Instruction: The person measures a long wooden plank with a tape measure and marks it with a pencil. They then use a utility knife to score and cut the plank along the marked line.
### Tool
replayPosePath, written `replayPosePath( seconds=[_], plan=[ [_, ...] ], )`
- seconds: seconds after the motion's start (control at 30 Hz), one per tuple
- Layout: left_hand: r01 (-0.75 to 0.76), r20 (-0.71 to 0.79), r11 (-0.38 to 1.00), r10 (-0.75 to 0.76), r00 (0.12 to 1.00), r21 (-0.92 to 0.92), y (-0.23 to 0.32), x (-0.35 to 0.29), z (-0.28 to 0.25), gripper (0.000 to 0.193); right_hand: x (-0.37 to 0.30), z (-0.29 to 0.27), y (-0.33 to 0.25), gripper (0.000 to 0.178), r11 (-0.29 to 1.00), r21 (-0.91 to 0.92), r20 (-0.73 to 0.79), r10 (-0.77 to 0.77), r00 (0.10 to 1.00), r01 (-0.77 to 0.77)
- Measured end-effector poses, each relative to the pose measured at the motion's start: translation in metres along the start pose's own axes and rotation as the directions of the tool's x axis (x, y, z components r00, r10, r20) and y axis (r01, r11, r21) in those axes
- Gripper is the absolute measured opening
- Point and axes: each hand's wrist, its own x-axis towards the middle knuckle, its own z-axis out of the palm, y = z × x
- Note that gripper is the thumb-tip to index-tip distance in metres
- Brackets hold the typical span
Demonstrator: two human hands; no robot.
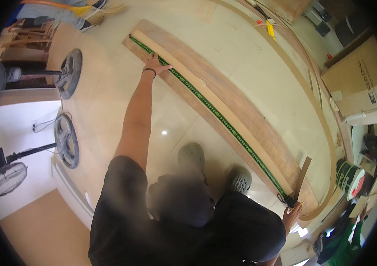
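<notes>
A long green tape measure [217, 114] runs stretched out along a narrow light-brown wood strip [241, 126], which lies on a wider worn plank [224, 91]. With fingers spread, my left hand [155, 66] presses flat on the tape near its far left end. At the near right end sits the dark tape case [289, 201]. My right hand [291, 216] is right beside the case, its fingers closed on a thin yellow stick like a pencil, too small to make out well. Beside the case, a short brown strip [302, 175] sticks out across the plank.
A long curved wood strip [330, 146] arcs around the right side on the floor. Two fans on round bases [68, 141] are at the left. A cardboard box [359, 77], a green-and-white bucket [349, 178] and a person in green [345, 248] are at the right.
</notes>
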Motion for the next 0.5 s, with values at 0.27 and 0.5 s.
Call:
replayPosePath(
  seconds=[0.27, 0.5],
  plan=[
    [-0.001, -0.033, 0.997, 0.003, 0.999, 0.075, 0.001, 0.005, 0.007, 0.131, -0.002, 0.036, 0.049, 0.078, 0.993, -0.112, 0.225, 0.071, 0.972, -0.047],
    [0.100, 0.083, 0.995, -0.098, 0.992, -0.016, 0.012, -0.010, -0.007, 0.127, 0.010, 0.007, 0.030, 0.059, 0.996, -0.070, 0.260, -0.031, 0.965, 0.050]
  ],
)
